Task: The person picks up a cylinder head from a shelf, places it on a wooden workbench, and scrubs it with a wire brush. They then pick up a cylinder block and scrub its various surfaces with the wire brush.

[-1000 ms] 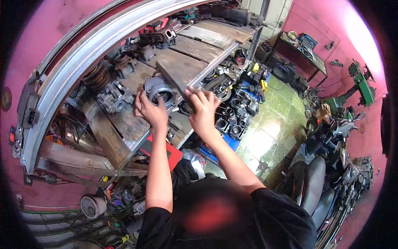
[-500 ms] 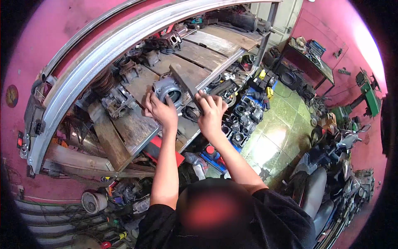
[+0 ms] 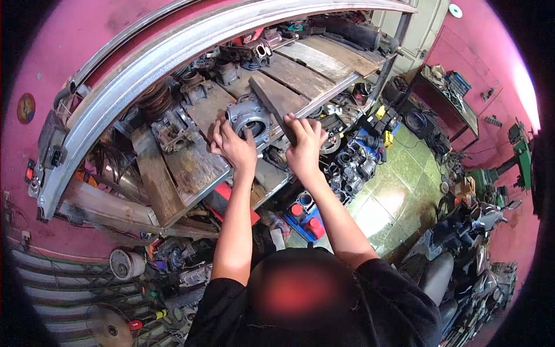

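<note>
A grey metal engine casing [image 3: 245, 110] with a round bore sits on the plank bench near its front edge. My left hand [image 3: 236, 147] is closed around the near left side of it, thumb at the bore's rim. In my right hand [image 3: 304, 139] is the near end of a long, flat, dark bar [image 3: 272, 103], gripped with the fingers over its top. The bar slants away to the far left, right alongside the casing's right side and overlapping it in this view.
Worn cylinder parts [image 3: 173, 130] stand along the bench [image 3: 191, 176]. Below its front edge, a blue tray [image 3: 300, 232] holds red-capped containers, near several engine parts [image 3: 350, 168]. Motorcycles [image 3: 462, 248] stand at the right, beyond the green tiled floor [image 3: 381, 194]. A fan [image 3: 110, 328] is at lower left.
The whole view has shifted slightly. More of the casing's upper face shows beside the bar now. Both hands keep their hold.
</note>
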The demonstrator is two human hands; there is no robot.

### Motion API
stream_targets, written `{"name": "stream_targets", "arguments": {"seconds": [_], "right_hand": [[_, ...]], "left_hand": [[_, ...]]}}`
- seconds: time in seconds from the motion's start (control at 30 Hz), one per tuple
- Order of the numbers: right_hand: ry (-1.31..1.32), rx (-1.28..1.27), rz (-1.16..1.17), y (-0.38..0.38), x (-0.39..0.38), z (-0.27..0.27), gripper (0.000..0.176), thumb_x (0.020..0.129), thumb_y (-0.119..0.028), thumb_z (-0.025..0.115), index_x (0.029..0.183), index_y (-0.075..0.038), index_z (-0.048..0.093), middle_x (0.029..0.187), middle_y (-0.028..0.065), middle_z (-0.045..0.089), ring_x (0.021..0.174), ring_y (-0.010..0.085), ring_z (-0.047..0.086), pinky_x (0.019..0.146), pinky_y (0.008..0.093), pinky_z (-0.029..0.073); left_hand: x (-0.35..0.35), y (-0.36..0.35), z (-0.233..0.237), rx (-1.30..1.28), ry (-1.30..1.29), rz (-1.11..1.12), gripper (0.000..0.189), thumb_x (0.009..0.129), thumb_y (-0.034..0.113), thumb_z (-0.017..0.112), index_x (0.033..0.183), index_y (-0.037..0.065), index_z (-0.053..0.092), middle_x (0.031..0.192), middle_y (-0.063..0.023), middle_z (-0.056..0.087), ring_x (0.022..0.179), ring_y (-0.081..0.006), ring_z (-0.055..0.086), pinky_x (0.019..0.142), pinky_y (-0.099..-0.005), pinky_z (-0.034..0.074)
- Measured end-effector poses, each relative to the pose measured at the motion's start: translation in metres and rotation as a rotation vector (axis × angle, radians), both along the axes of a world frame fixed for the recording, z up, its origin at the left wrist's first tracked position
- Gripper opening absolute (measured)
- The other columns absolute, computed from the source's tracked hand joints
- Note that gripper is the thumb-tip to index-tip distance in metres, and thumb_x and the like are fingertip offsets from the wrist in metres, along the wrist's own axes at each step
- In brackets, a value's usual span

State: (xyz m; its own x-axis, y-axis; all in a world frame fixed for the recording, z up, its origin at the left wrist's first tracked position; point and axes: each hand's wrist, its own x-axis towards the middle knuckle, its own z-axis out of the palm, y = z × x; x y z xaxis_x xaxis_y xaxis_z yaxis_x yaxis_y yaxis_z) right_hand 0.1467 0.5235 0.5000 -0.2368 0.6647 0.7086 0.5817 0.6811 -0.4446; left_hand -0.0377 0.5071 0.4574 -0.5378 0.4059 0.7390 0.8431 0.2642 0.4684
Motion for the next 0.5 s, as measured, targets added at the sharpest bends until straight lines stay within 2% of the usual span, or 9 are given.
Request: {"name": "stream_targets", "arguments": {"seconds": [0.07, 0.17, 0.27, 0.37, 0.43, 0.5], "right_hand": [[-0.001, 0.016, 0.037, 0.004, -0.008, 0.011, 0.071, 0.064, 0.007, 0.067, 0.133, -0.01, 0.069, 0.129, 0.0054, 0.068, 0.12, 0.0336, 0.056, 0.104, 0.049, 0.036], [-0.049, 0.02, 0.018, -0.036, 0.016, 0.006, 0.071, 0.066, 0.007, 0.068, 0.135, -0.009, 0.069, 0.132, 0.0041, 0.069, 0.12, 0.0324, 0.057, 0.104, 0.0497, 0.037], [-0.031, 0.019, -0.029, -0.067, 0.036, -0.02, 0.063, 0.07, 0.006, 0.07, 0.131, -0.008, 0.072, 0.137, 0.004, 0.07, 0.118, 0.0302, 0.058, 0.102, 0.0486, 0.037], [-0.076, 0.009, -0.078, -0.06, 0.034, -0.009, 0.066, 0.067, 0.007, 0.069, 0.132, -0.008, 0.072, 0.136, 0.0042, 0.07, 0.117, 0.0302, 0.058, 0.102, 0.0486, 0.037], [-0.078, 0.005, -0.068, -0.037, 0.019, 0.006, 0.076, 0.061, 0.008, 0.066, 0.135, -0.01, 0.068, 0.136, 0.0044, 0.069, 0.119, 0.033, 0.057, 0.103, 0.0502, 0.038], [-0.06, 0.022, -0.062, -0.019, 0.005, 0.009, 0.077, 0.061, 0.008, 0.066, 0.136, -0.01, 0.068, 0.136, 0.0042, 0.069, 0.119, 0.0333, 0.056, 0.104, 0.0498, 0.037]], "left_hand": [[-0.002, -0.002, 0.0, -0.012, 0.003, 0.001, 0.057, 0.093, 0.027, 0.076, 0.14, 0.0, 0.058, 0.146, -0.0166, 0.063, 0.145, -0.0297, 0.047, 0.109, -0.055, 0.028], [-0.002, -0.004, 0.0, -0.012, 0.007, -0.004, 0.057, 0.094, 0.027, 0.076, 0.141, 0.0, 0.058, 0.145, -0.0162, 0.063, 0.145, -0.0284, 0.047, 0.107, -0.0542, 0.029], [-0.004, -0.003, -0.001, 0.014, 0.021, 0.005, 0.057, 0.088, 0.026, 0.081, 0.135, 0.003, 0.061, 0.145, -0.0174, 0.063, 0.144, -0.0307, 0.049, 0.108, -0.0539, 0.031], [-0.005, -0.007, 0.0, 0.004, -0.003, -0.031, 0.058, 0.088, 0.028, 0.081, 0.135, 0.001, 0.06, 0.144, -0.0187, 0.065, 0.145, -0.0313, 0.048, 0.109, -0.0546, 0.03], [-0.009, -0.015, 0.008, -0.065, 0.029, -0.108, 0.062, 0.09, 0.032, 0.081, 0.14, 0.002, 0.059, 0.145, -0.0189, 0.062, 0.143, -0.0326, 0.048, 0.111, -0.0571, 0.027], [-0.02, -0.023, 0.023, -0.094, 0.007, -0.156, 0.06, 0.089, 0.034, 0.082, 0.136, 0.002, 0.061, 0.144, -0.0183, 0.063, 0.143, -0.0336, 0.047, 0.112, -0.0579, 0.027]]}}
